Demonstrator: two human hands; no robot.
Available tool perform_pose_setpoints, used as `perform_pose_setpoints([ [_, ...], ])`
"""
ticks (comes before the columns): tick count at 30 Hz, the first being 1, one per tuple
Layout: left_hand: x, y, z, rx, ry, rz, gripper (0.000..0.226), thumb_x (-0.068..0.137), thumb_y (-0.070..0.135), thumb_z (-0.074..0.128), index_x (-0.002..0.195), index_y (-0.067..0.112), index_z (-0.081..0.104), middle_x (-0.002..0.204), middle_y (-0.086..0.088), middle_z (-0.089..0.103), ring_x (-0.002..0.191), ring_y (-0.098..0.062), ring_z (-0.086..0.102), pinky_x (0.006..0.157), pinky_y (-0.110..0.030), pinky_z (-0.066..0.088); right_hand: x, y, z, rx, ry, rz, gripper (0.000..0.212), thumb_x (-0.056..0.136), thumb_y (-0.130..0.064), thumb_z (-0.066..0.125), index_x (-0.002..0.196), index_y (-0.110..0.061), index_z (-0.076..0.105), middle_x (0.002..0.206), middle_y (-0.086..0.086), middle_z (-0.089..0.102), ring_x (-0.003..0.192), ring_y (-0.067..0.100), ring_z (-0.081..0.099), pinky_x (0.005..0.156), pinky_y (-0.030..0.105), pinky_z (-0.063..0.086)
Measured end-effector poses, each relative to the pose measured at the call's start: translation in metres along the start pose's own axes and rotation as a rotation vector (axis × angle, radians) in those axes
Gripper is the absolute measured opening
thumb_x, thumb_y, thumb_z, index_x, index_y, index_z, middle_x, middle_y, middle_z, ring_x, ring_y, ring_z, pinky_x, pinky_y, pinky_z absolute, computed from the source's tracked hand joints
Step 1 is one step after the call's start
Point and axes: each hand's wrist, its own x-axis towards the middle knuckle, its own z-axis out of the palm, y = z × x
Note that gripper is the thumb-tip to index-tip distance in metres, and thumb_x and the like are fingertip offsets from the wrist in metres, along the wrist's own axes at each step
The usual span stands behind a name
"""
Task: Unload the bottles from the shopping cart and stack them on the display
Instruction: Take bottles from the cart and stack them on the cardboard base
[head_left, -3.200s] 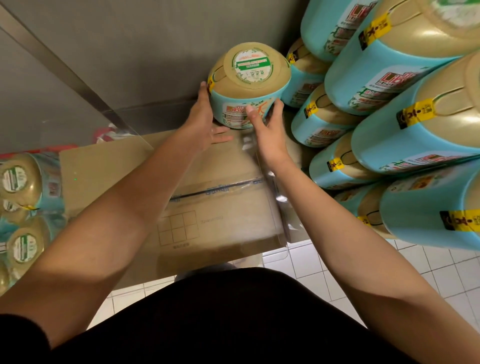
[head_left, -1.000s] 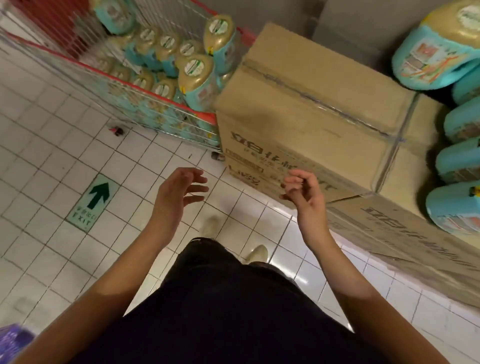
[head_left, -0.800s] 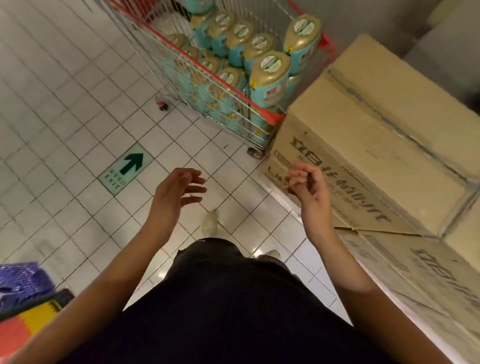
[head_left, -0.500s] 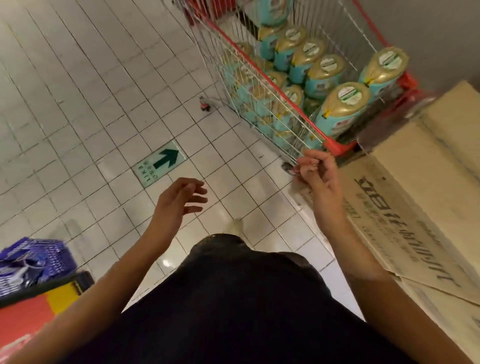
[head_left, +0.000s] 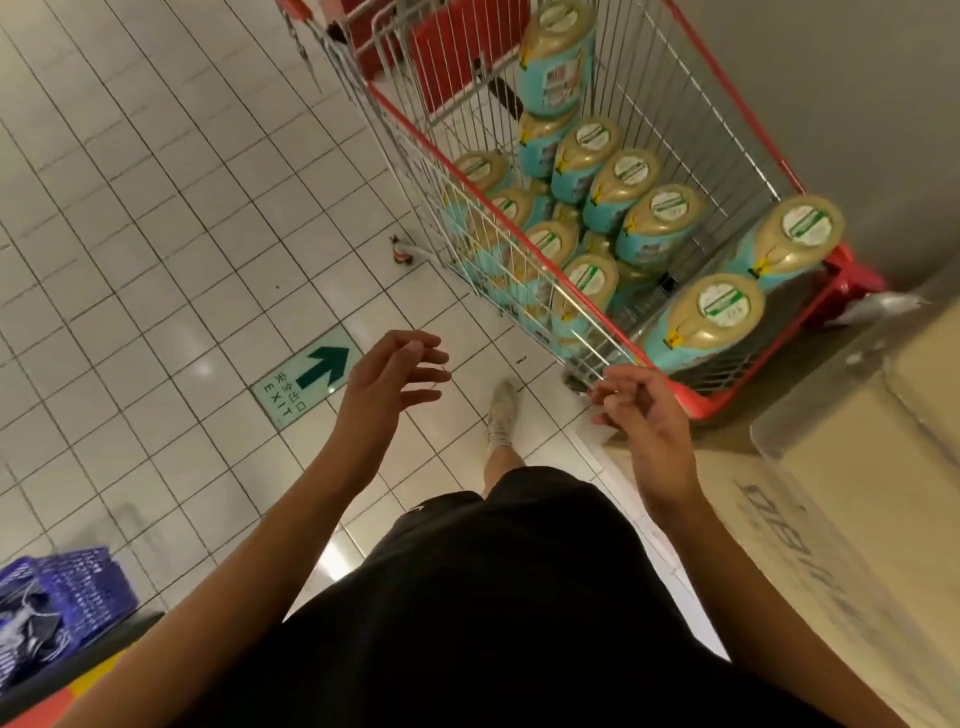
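Observation:
A wire shopping cart (head_left: 701, 400) with a red rim stands ahead on the tiled floor. It holds several bottles with tan tops and turquoise labels; the nearest one (head_left: 701, 322) lies by the cart's near corner and another (head_left: 784, 239) sits by the right rim. My left hand (head_left: 384, 379) hovers over the floor left of the cart, fingers loosely curled and holding nothing. My right hand (head_left: 644, 415) is just in front of the cart's near corner, fingers relaxed and holding nothing. The display stack is out of view.
Cardboard cartons (head_left: 857, 499) with printed lettering stand at my right. A green EXIT arrow sticker (head_left: 306, 379) marks the white tiles. A blue plastic basket (head_left: 62, 597) sits at the lower left. A grey wall runs behind the cart.
My view has swung left from the stacked bottles and cartons to the cart, which now fills the upper middle. Both hands let go of the placed bottle and stay raised with nothing in them.

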Motion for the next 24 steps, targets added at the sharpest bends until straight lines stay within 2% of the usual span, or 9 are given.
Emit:
perform_pose_setpoints([
  [2, 0.033, 0.014, 0.005, 0.027, -0.004, -0.025, 0.029, 0.106, 0.031, 0.045, 0.118, 0.016, 0.067, 0.114, -0.006, 0.074, 0.106, -0.026, 0.072, 0.083, -0.033, 0.061, 0.038, -0.011, 0.003, -0.021, -0.008, 0.020, 0.027, 0.100, 0.007, 0.058, 0.123, -0.008, 0.062, 0.106, 0.005, 0.070, 0.099, 0.018, 0.068, 0.084, 0.029, 0.058],
  [5, 0.078, 0.035, 0.012, 0.052, 0.011, -0.064, 0.031, 0.104, 0.033, 0.046, 0.116, 0.015, 0.068, 0.112, -0.008, 0.074, 0.104, -0.027, 0.073, 0.085, -0.038, 0.061, 0.097, -0.032, 0.010, -0.066, -0.042, 0.030, 0.026, 0.099, 0.002, 0.059, 0.124, -0.003, 0.062, 0.108, 0.012, 0.069, 0.100, 0.018, 0.068, 0.084, 0.030, 0.059],
  [8, 0.122, 0.054, 0.019, 0.082, 0.030, -0.081, 0.027, 0.109, 0.023, 0.045, 0.116, 0.012, 0.068, 0.111, -0.009, 0.074, 0.102, -0.028, 0.073, 0.087, -0.044, 0.060, 0.160, -0.055, 0.022, -0.092, -0.097, 0.029, 0.024, 0.099, 0.006, 0.058, 0.119, -0.007, 0.063, 0.108, 0.009, 0.068, 0.100, 0.017, 0.066, 0.086, 0.034, 0.058],
  [10, 0.149, 0.069, 0.024, 0.094, 0.044, -0.101, 0.026, 0.110, 0.019, 0.044, 0.116, 0.010, 0.067, 0.111, -0.010, 0.074, 0.101, -0.028, 0.073, 0.087, -0.043, 0.060, 0.200, -0.073, 0.033, -0.119, -0.115, 0.023, 0.025, 0.096, -0.005, 0.060, 0.120, -0.006, 0.062, 0.111, 0.010, 0.068, 0.103, 0.016, 0.065, 0.088, 0.035, 0.057],
  [13, 0.188, 0.091, 0.029, 0.086, 0.045, -0.129, 0.026, 0.110, 0.017, 0.043, 0.116, 0.009, 0.067, 0.110, -0.012, 0.074, 0.100, -0.028, 0.073, 0.083, -0.039, 0.061, 0.254, -0.095, 0.046, -0.107, -0.119, 0.008, 0.031, 0.092, -0.014, 0.058, 0.121, -0.005, 0.062, 0.109, 0.006, 0.067, 0.099, 0.012, 0.065, 0.083, 0.030, 0.057],
  [18, 0.280, 0.120, 0.040, 0.094, -0.017, -0.185, 0.026, 0.110, 0.013, 0.043, 0.115, 0.003, 0.066, 0.109, -0.017, 0.073, 0.093, -0.027, 0.072, 0.077, -0.031, 0.059, 0.359, -0.111, 0.063, -0.110, -0.046, -0.005, 0.024, 0.096, -0.015, 0.057, 0.117, -0.006, 0.065, 0.105, 0.007, 0.069, 0.094, 0.012, 0.067, 0.080, 0.026, 0.058],
  [21, 0.350, 0.127, 0.052, 0.078, -0.081, -0.261, 0.028, 0.110, 0.014, 0.043, 0.114, 0.000, 0.066, 0.102, -0.014, 0.072, 0.084, -0.020, 0.071, 0.072, -0.030, 0.057, 0.423, -0.115, 0.071, -0.132, 0.033, 0.031, 0.020, 0.095, -0.022, 0.059, 0.111, -0.014, 0.068, 0.105, 0.012, 0.069, 0.097, 0.021, 0.067, 0.083, 0.034, 0.058],
  [24, 0.420, 0.126, 0.068, 0.031, -0.133, -0.417, 0.028, 0.109, 0.019, 0.045, 0.105, 0.007, 0.070, 0.098, -0.012, 0.073, 0.085, -0.025, 0.070, 0.069, -0.032, 0.056, 0.486, -0.118, 0.074, -0.220, 0.088, 0.051, 0.021, 0.093, -0.036, 0.060, 0.106, -0.024, 0.070, 0.100, 0.008, 0.069, 0.095, 0.027, 0.068, 0.086, 0.041, 0.059],
])
